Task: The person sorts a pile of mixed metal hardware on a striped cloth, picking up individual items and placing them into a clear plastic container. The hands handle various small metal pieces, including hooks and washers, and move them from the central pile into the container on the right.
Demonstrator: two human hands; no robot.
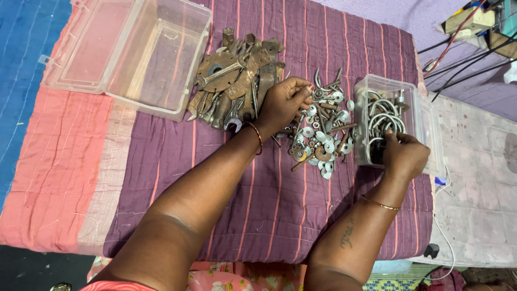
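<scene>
— What lies around that loose heap of washers and bolts (322,134)?

— From the head view, it is a scatter of flat bright steel rings, rusty threaded bolts and a few curved hooks, spread on a purple striped cloth (258,205). Just left of the heap lies a pile of rusty spanners (237,81), flat and brown, fanned out with a round toothed disc on top. Further left of the heap stands a large clear plastic box (134,54), its hinged lid thrown back. Just right of the heap sits a small clear plastic tub (390,116) packed with shiny bent U-bolts.

— And the hands?

— The left hand (283,102) reaches in across the spanners, wrist bent, a thin red bangle on it; its fingertips are bunched at the heap's upper left edge, pinching at small pieces there, though I cannot tell which piece.

— The right?

— The right hand (404,153) rests at the near side of the tub, right of the heap, knuckles up, fingers curled onto the tub's rim and contents. Whether it grips a U-bolt or only the wall, I cannot tell. A thin gold bangle circles that forearm.
</scene>
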